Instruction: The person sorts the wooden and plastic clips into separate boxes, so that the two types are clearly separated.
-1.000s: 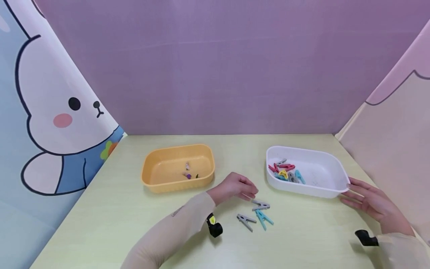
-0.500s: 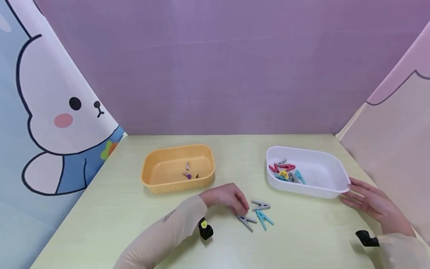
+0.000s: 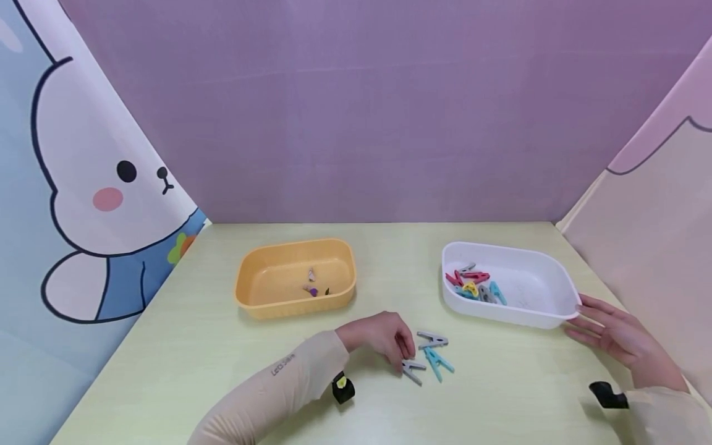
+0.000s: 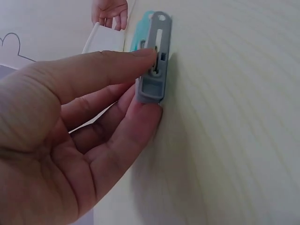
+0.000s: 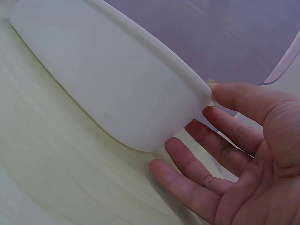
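In the head view my left hand [image 3: 386, 337] is over the table and pinches a grey clothespin [image 3: 413, 371]. The left wrist view has the thumb on the side of that clothespin [image 4: 152, 89], with the fingers under and behind it. Just to the right lie a turquoise clothespin [image 3: 438, 363] and another grey clothespin [image 3: 432, 339]. My right hand [image 3: 625, 340] holds the near right corner of the white tray [image 3: 500, 314]. In the right wrist view the thumb and index fingertip meet at its rim [image 5: 199, 89]; the other fingers are loosely spread.
Several red, yellow, grey and turquoise clothespins [image 3: 470, 288] lie at the left end of the white tray. An orange tray [image 3: 295, 305] at the back left has a few small bits [image 3: 313, 291] in it. A purple backdrop [image 3: 361, 123] rises behind the table.
My left hand has moved down and back from beside the far grey clothespin to the near one, and pinches it. That clothespin has shifted slightly right. The right hand stays at the white tray.
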The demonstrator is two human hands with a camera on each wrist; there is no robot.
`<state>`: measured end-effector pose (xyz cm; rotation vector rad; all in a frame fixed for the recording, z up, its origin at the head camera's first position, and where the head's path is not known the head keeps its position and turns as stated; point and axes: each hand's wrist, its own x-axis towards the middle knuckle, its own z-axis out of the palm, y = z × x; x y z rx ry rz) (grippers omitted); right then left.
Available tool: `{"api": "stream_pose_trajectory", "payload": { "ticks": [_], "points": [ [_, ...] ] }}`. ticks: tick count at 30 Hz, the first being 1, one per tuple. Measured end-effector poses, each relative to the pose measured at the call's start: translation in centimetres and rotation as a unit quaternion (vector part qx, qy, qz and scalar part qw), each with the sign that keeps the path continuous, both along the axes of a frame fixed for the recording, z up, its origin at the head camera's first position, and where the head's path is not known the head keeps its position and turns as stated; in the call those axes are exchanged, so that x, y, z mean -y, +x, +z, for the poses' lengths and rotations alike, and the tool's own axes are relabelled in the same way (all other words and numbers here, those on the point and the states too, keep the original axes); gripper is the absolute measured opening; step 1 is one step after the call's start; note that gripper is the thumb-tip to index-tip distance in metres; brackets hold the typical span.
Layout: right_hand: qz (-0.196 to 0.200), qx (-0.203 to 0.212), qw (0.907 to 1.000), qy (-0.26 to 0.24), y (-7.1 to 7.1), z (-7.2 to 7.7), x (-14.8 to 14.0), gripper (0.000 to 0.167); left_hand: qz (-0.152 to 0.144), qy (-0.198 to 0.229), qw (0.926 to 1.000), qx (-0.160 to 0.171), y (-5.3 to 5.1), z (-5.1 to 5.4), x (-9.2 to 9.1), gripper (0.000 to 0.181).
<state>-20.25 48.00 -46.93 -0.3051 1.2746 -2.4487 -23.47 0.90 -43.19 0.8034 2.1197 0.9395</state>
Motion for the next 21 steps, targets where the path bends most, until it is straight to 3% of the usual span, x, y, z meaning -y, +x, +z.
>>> {"api": "stream_pose_trajectory", "payload": {
  "ticks": [8,21],
  "points": [
    [-0.005,-0.001,0.9999,0.011,0.07,0.10,0.00,0.048,0.018,-0.029,0.9994,-0.005,0.22,-0.13,-0.31,0.018],
    [-0.022,-0.008,0.9993,0.030,0.18,0.03,0.05,0.044,0.025,-0.012,0.9996,0.010,0.25,-0.16,0.00,0.015]
  ]
}}
